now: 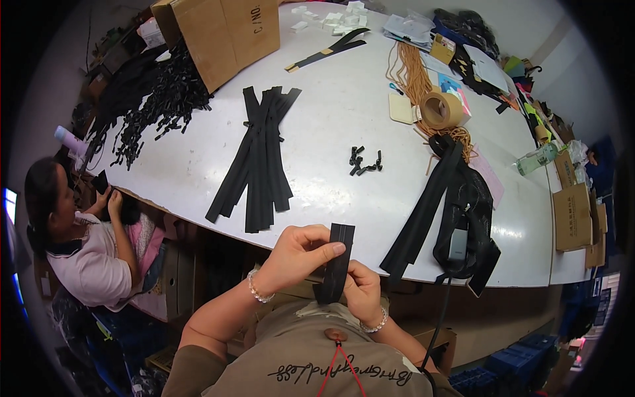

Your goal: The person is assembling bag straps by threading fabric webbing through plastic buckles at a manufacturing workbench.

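Close in front of my body I hold a black zipper (337, 264) upright, a thin lighter line running down its middle. My left hand (297, 255) pinches it near the upper end, between thumb and bent fingers. Lower down, the fingers of my right hand (362, 291) are closed at its right edge; the lower end drops toward my shirt. Beyond them on the table lies a bundle of black zippers (258, 165), overlapping and fanned out. Small black pieces (364, 161), perhaps sliders, are scattered to its right.
More black zippers (420, 215) overlap the table's front edge at right, beside a grey device (458, 245) with a cable. A tape roll (442, 110) and brown cord (407, 73) lie farther back. A carton (231, 40) stands far left. A person (92, 245) sits at left.
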Demonstrator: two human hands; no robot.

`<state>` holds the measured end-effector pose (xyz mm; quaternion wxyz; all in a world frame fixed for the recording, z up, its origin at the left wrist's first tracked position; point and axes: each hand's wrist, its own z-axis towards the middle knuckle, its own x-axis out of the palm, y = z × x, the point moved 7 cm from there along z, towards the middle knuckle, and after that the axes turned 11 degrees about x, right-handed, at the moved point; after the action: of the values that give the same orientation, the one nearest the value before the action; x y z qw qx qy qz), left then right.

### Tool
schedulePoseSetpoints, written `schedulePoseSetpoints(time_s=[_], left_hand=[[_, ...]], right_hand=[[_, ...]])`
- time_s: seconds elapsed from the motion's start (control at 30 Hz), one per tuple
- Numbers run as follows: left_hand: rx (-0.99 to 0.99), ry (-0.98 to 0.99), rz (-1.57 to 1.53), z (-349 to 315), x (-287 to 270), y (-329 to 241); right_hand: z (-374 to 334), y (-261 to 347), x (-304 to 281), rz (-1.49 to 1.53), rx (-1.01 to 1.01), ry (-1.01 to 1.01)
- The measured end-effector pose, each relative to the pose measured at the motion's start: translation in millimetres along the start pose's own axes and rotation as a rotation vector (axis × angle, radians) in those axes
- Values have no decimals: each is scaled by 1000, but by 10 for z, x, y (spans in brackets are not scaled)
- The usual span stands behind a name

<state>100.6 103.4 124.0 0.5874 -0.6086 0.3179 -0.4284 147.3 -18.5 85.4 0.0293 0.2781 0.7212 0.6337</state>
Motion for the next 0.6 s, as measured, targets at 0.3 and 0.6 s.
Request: schedulePoseSetpoints(time_s=[0.3, 0.6], left_hand=[[50, -209, -133, 153, -148, 175], [51, -393, -293, 239, -498, 209]], right_hand=[[195, 84, 6, 42, 22, -59], [110, 73, 109, -143, -58, -55]])
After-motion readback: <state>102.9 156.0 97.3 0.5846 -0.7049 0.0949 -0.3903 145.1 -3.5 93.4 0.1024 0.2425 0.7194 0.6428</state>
